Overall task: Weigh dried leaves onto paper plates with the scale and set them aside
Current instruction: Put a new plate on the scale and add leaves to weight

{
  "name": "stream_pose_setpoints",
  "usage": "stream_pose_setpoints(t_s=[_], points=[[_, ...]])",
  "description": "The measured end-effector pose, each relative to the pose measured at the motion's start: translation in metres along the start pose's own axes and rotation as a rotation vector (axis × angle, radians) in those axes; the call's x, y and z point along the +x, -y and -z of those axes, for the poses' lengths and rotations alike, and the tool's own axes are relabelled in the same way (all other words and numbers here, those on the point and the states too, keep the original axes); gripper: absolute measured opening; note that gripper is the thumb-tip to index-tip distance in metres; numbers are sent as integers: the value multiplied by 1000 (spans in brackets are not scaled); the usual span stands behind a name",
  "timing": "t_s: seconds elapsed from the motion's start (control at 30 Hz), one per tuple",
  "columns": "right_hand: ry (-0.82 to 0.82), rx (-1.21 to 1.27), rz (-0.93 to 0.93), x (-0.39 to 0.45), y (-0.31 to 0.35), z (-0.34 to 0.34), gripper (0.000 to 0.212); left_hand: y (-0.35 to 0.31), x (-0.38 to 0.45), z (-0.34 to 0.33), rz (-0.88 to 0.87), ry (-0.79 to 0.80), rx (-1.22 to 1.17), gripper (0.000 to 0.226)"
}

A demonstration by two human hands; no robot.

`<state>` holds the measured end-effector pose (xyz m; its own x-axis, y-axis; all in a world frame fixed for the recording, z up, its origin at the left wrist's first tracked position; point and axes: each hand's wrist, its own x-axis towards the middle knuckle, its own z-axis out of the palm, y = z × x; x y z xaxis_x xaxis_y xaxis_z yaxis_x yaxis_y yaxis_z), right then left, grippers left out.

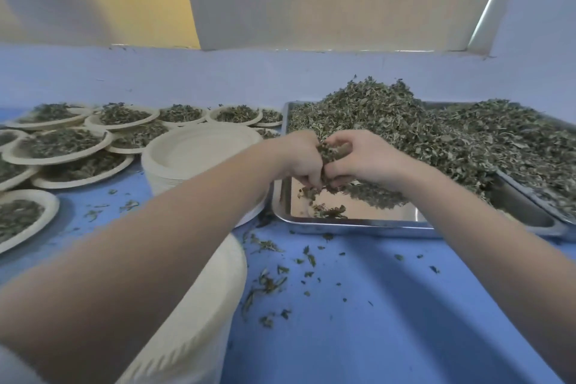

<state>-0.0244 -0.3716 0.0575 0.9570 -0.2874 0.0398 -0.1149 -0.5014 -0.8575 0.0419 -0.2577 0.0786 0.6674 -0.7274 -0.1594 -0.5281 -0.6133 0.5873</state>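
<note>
Both hands, left [299,159] and right [358,159], clutched leaves [330,151] over the tray [358,223]; loose bits risked spilling onto the desk [389,305].

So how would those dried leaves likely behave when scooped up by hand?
Probably loose and crumbly: bits of the dried leaves lie scattered over the blue table. Likely very light, heaped high in the metal tray. Both the left hand and right hand cup one clump.

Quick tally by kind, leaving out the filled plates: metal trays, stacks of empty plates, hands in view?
Metal trays: 2
Stacks of empty plates: 2
Hands, both gripping dried leaves: 2
Total: 6
</note>
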Motion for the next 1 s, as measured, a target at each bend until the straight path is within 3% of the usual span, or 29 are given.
stream_pose_setpoints(t_s=[0.2,0.47,0.53,0.63,0.7,1.0], points=[[45,55,98,-35,60,-23,33,5,-69,41,-23,-45,13,39],[227,20,201,-72,99,-107,32,75,-168,66,81,-105,-82,42],[343,-126,204,-77,95,-123,36,94,-185,64,155,1,-168,57],[471,-549,233,-78,90,-129,55,118,-198,62,202,117,-138,87],[427,-539,226,-77,94,-128,57,126,-201,66,185,90,-170,85],[186,-478,319,-64,93,-133,30,132,-193,70,43,-151,-152,40]])
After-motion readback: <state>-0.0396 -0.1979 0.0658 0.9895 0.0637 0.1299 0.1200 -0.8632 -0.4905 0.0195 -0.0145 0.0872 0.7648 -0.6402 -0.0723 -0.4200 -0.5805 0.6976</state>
